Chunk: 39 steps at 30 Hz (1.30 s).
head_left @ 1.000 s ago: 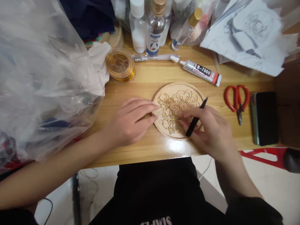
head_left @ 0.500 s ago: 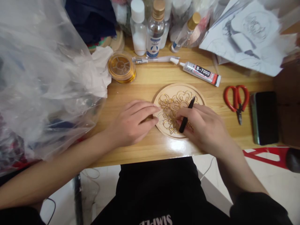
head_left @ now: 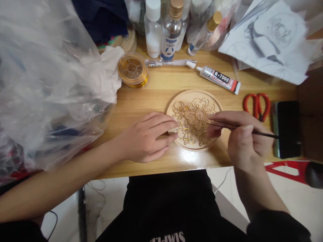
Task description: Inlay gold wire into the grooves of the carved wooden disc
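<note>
A round wooden plate (head_left: 174, 102) with a raised rim lies on the table, its face covered by a flower pattern of thin gold wire (head_left: 200, 113). My left hand (head_left: 151, 136) rests at the plate's left edge, fingers stretched and a little apart, with the fingertips over the rim and touching the pattern. My right hand (head_left: 243, 137) is closed around slim black tweezers (head_left: 262, 133). Their tips point left over the right part of the flower, and the back end sticks out past the hand toward the phone. Whether the tips grip any wire cannot be made out.
Behind the plate lie a spool of gold wire (head_left: 133, 70), a pen (head_left: 171, 63) and a B-7000 glue tube (head_left: 220, 79). Bottles (head_left: 169, 40) stand farther back. Red-handled pliers (head_left: 256, 104) and a phone (head_left: 287, 129) lie right; a large plastic bag (head_left: 50, 84) fills the left.
My right hand has shifted right and turned over, uncovering the pattern's middle; the tweezers swung from steeply tilted to nearly level. My left fingers moved slightly right, farther over the plate.
</note>
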Available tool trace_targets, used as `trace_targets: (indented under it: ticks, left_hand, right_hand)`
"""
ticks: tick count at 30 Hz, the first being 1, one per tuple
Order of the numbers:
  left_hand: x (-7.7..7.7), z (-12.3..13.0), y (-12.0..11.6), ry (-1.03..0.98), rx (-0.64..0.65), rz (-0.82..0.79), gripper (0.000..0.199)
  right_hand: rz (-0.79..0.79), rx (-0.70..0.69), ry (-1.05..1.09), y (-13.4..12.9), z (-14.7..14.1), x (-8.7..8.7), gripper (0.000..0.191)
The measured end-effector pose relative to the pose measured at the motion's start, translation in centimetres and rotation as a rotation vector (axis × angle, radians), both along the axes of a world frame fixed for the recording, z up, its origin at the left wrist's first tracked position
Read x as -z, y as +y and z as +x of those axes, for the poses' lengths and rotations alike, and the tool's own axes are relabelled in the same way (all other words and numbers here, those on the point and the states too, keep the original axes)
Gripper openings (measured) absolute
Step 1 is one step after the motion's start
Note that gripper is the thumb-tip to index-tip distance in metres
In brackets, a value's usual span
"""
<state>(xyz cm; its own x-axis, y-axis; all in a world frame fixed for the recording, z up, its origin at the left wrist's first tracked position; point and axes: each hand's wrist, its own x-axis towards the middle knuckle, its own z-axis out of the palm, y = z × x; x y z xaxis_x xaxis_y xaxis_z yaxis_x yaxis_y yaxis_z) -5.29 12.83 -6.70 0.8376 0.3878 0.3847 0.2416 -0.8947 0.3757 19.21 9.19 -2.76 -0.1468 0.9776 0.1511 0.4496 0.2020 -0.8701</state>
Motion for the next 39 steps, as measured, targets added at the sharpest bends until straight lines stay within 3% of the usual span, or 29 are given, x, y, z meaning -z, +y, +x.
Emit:
trace_targets:
  ticks: [3, 7, 15, 39]
  left_hand:
    - [0.08, -0.03, 0.03, -0.055, -0.072, 0.046, 0.02]
    - [0.15, 0.03, 0.02, -0.042, -0.097, 0.085, 0.019]
    - [0.3, 0.07, -0.11, 0.003, -0.062, 0.058, 0.021]
    - [0.53, 0.05, -0.12, 0.024, -0.036, 0.09, 0.029]
  right_hand:
    - [0.051, 0.017, 0.045, 0.06, -0.03, 0.09, 0.024]
    - [0.016, -0.035, -0.058, 0.03, 0.07, 0.13, 0.01]
    - [0.053, -0.135, -0.197, 0.06, 0.05, -0.09, 0.014]
    - [0.036, -0.163, -0.217, 0.13, 0.05, -0.09, 0.014]
